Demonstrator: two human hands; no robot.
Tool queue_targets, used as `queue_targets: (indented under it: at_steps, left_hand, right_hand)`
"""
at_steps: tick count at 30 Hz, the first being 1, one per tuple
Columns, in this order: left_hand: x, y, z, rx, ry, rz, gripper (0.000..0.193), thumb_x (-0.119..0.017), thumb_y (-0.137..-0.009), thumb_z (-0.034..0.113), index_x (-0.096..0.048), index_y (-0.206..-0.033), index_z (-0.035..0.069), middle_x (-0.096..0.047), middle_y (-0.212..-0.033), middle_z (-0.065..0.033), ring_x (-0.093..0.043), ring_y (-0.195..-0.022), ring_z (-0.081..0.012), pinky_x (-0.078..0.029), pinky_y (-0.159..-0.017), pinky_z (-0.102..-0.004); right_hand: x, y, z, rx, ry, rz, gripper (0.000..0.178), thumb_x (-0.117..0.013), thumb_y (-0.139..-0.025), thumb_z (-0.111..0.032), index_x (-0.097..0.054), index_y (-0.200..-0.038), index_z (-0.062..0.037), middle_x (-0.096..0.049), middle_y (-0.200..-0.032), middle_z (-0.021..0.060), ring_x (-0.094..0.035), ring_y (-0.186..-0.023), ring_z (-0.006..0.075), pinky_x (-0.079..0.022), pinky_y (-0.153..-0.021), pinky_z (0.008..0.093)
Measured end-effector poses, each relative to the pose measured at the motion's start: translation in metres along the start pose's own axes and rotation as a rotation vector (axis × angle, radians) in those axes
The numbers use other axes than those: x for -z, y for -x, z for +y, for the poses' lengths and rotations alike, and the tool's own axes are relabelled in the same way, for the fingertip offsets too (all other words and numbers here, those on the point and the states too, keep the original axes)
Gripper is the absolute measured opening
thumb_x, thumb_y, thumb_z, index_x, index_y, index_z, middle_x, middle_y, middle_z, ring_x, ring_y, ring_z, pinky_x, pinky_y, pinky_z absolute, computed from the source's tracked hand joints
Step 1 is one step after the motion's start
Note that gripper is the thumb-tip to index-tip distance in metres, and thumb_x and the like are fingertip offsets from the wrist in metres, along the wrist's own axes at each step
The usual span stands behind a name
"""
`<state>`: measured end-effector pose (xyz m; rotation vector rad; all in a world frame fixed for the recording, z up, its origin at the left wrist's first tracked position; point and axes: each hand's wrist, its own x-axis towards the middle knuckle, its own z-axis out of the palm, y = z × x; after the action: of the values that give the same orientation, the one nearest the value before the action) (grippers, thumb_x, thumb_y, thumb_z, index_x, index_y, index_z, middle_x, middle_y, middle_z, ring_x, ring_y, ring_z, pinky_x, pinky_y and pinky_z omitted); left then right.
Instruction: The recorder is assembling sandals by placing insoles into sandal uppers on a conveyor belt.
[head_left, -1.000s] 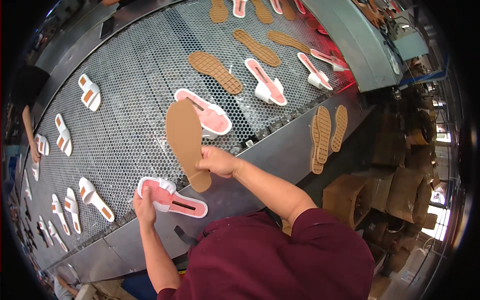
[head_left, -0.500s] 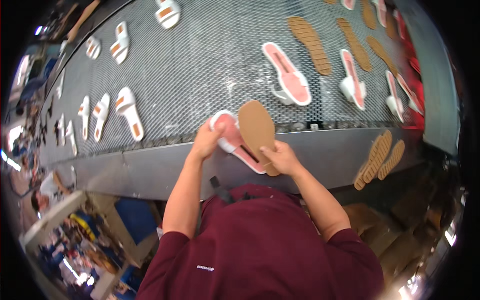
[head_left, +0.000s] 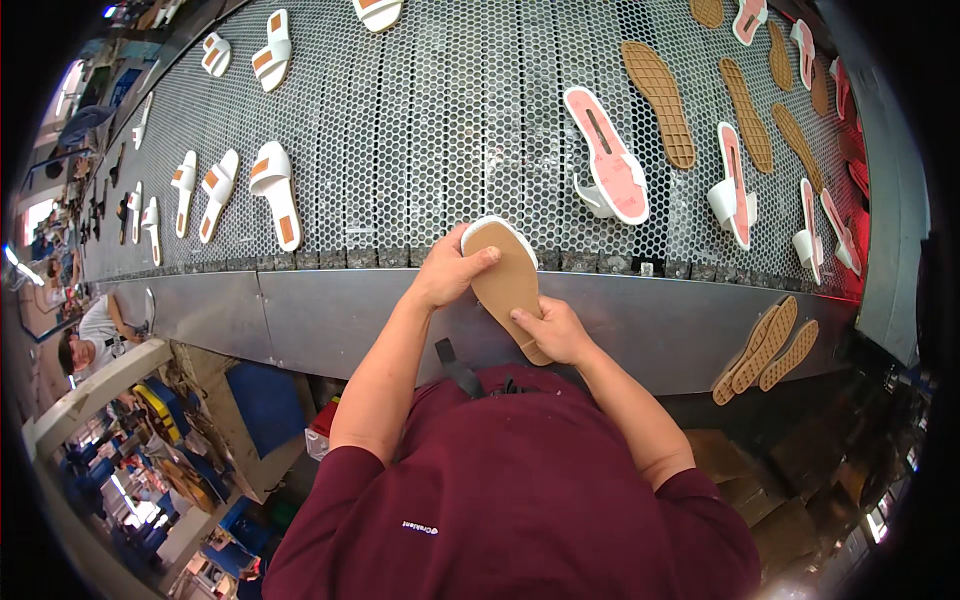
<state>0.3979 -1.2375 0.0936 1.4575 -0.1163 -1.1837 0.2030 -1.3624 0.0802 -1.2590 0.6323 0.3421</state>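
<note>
**Sole pressed onto sandal at the belt's edge**

At the near edge of the mesh belt [head_left: 450, 130], both hands hold one sandal with a tan sole [head_left: 508, 285] laid over it; only a white rim shows around the sole's far end. The left hand [head_left: 447, 272] clasps that far end, thumb lying across the sole. The right hand [head_left: 553, 333] pinches the near end, fingers curled under it and thumb on top. The sandal hangs partly over the steel ledge [head_left: 300, 320], just in front of the person's chest. By the look of it, the step in hand is seating the sole squarely on the sandal. Next would likely come firm, even pressure along the whole length, with edges kept flush. More pink-lined sandals [head_left: 610, 155] and loose soles [head_left: 660, 90] lie farther out on the belt; three soles [head_left: 765, 350] rest against the ledge to the right.
</note>
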Motion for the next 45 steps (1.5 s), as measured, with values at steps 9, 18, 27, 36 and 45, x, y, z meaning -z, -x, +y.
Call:
queue_targets:
  at_steps: [9, 18, 27, 36, 45]
  left_hand:
    - [-0.013, -0.003, -0.002, -0.042, 0.024, 0.009, 0.031, -0.065, -0.096, 0.023, -0.060, -0.118, 0.002, -0.067, -0.105, -0.0068, -0.063, -0.093, -0.0128, -0.053, -0.081, -0.0297]
    - [-0.031, -0.002, -0.004, -0.043, 0.032, 0.068, 0.030, -0.064, -0.097, 0.025, -0.063, -0.114, 0.000, -0.068, -0.101, -0.0064, -0.064, -0.089, -0.0120, -0.053, -0.078, -0.0288]
    - [-0.038, 0.009, 0.022, -0.141, -0.250, 0.143, 0.030, -0.066, -0.094, 0.017, -0.061, -0.118, -0.001, -0.069, -0.102, -0.0074, -0.064, -0.091, -0.0132, -0.054, -0.080, -0.0290]
    - [-0.042, 0.017, 0.031, -0.060, -0.313, 0.102, 0.025, -0.069, -0.091, 0.017, -0.067, -0.107, -0.002, -0.070, -0.094, -0.0055, -0.064, -0.085, -0.0113, -0.052, -0.075, -0.0270]
    - [-0.023, 0.032, -0.022, -0.037, -0.149, 0.295, 0.031, -0.070, -0.089, 0.018, -0.063, -0.112, -0.002, -0.066, -0.108, -0.0098, -0.062, -0.096, -0.0166, -0.050, -0.085, -0.0325]
  right_hand:
    - [0.007, 0.003, -0.005, 0.015, -0.012, 0.000, 0.030, -0.063, -0.096, -0.024, -0.068, -0.112, 0.0007, -0.070, -0.092, 0.0037, -0.062, -0.081, 0.0078, -0.051, -0.072, 0.0275]
    - [0.018, 0.004, 0.004, 0.021, 0.024, 0.004, 0.030, -0.065, -0.095, -0.026, -0.069, -0.105, 0.0013, -0.070, -0.086, 0.0042, -0.061, -0.078, 0.0083, -0.051, -0.071, 0.0288]
    - [0.028, 0.010, -0.014, 0.031, 0.106, -0.026, 0.031, -0.065, -0.094, -0.029, -0.069, -0.105, 0.0004, -0.072, -0.087, 0.0068, -0.063, -0.077, 0.0110, -0.051, -0.072, 0.0310]
    - [0.046, 0.020, -0.014, -0.011, 0.282, -0.113, 0.038, -0.068, -0.090, -0.037, -0.069, -0.101, -0.0010, -0.072, -0.086, 0.0126, -0.068, -0.077, 0.0192, -0.052, -0.072, 0.0331]
    - [0.110, 0.046, -0.010, -0.046, 0.362, -0.160, 0.044, -0.075, -0.077, -0.035, -0.066, -0.103, -0.0004, -0.070, -0.094, 0.0171, -0.068, -0.087, 0.0249, -0.052, -0.079, 0.0350]
